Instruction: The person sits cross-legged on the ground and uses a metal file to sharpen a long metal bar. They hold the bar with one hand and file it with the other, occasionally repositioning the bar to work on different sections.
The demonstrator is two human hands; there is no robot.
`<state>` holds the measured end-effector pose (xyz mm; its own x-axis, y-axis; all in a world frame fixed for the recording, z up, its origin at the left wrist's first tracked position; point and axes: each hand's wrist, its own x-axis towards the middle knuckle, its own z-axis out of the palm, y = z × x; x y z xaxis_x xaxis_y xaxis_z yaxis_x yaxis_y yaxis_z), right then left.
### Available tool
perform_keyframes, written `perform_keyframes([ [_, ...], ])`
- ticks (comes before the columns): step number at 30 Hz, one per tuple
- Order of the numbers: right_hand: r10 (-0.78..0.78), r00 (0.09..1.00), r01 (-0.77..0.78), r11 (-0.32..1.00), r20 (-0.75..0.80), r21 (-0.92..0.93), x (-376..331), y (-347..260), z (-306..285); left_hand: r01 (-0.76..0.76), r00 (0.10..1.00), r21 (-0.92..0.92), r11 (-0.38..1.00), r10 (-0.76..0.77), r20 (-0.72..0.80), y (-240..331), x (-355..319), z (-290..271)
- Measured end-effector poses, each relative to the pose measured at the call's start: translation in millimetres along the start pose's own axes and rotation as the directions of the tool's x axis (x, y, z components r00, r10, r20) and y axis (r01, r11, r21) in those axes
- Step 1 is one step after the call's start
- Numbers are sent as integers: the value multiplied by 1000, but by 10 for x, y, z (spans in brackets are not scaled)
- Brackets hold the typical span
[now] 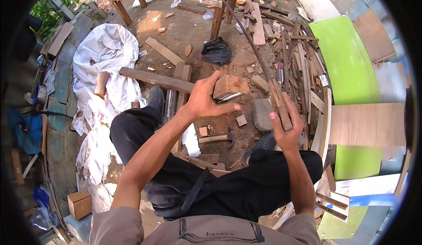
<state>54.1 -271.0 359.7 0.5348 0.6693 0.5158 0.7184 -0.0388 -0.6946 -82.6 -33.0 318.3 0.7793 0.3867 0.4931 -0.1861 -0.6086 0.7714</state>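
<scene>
My left hand [205,96] grips a squared wooden block [231,85] out in front of me, its rough end face turned up, the thumb stretched out below it. Under the block a pale, shiny strip shows; what it is I cannot make out. My right hand [288,124] is closed round the wooden handle [279,106] of a long, thin, dark tool [250,43]. Its narrow shaft or blade runs up and away to the left, toward a wooden stand. Seen this thin, its exact kind cannot be told. Block and handle are apart.
Between my feet lie a hammer [215,138], a grey stone [262,114] and small wood offcuts [241,120]. Planks [156,78] cross the ground ahead, near a black plastic bag [216,51]. White sacking [105,47] spreads at left; scrap wood [303,65] and green board [347,60] stand right.
</scene>
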Motion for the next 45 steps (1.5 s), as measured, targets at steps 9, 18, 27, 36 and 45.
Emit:
perform_keyframes([
  [9,-266,958,274,958,104,-79,-16,-70,-99,451,891,-333,828,-442,107,-34,107,35],
  [18,-376,900,396,917,219,-53,-92,-151,-95,620,745,-454,640,-661,86,-589,95,-83],
  [27,-371,871,418,904,322,-87,-226,-222,-190,594,800,-74,801,-598,-47,-567,296,-281],
  [36,-308,895,360,926,323,-113,-381,-434,-322,497,866,-2,868,-496,-69,-538,278,-360],
  [45,-303,900,357,924,312,-133,-164,-554,134,358,932,145,922,-362,-3,-521,91,-66],
])
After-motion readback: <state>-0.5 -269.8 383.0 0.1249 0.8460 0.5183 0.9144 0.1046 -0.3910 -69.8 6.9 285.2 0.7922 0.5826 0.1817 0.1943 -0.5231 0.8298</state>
